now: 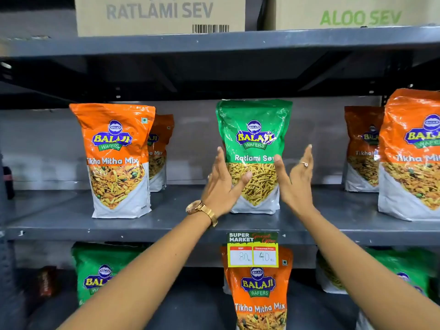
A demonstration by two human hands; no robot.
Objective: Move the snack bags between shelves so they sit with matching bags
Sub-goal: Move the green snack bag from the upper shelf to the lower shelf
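Shop aisle: grey metal shelves [142,225] stocked with branded snack bags [116,160], supermarket price tag [252,250] clipped to shelf edge, stock cartons [159,15] stored on top.

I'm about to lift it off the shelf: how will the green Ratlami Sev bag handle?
The green Ratlami Sev bag looks glossy, so probably slippery. Its creased film suggests it will flex rather than stay stiff. It stands tall on a narrow base, so a push near the top would likely tip it.
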